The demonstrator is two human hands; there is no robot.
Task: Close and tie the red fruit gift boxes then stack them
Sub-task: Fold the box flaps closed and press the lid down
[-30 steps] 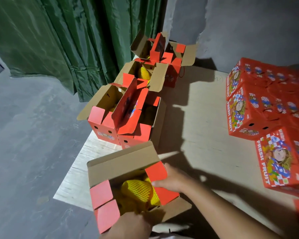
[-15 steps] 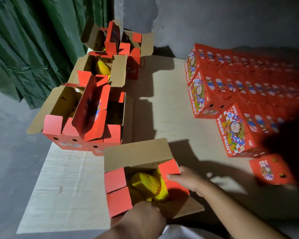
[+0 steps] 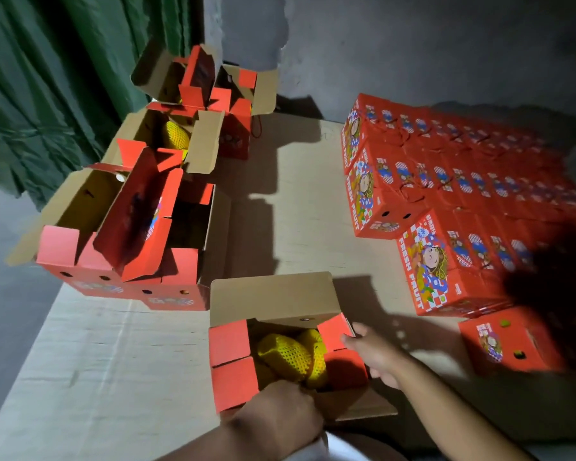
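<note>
"FRESH FRUIT" in white down closed red gift boxes (image 3: pixel 426 267)

Open box (image 3: pixel 273 331): near edge of the table (image 3: pixel 120 354), centre, flaps spread; netted fruit (image 3: pixel 286 356) inside it. Left hand (image 3: pixel 280 414) at the box's near side, on the fruit's near edge; right hand (image 3: pixel 376 354) at the box's right flap. Cluster of open boxes (image 3: pixel 127 234): behind and left of it, running back along the table's left edge toward the curtain (image 3: pixel 47 94), one holding more netted fruit (image 3: pixel 177 136). Closed boxes (image 3: pixel 446 181): right side of the table, set touching in rows back to the wall (image 3: pixel 413 44). Single closed box (image 3: pixel 506 344): nearest on the right, in front of those rows.
</note>
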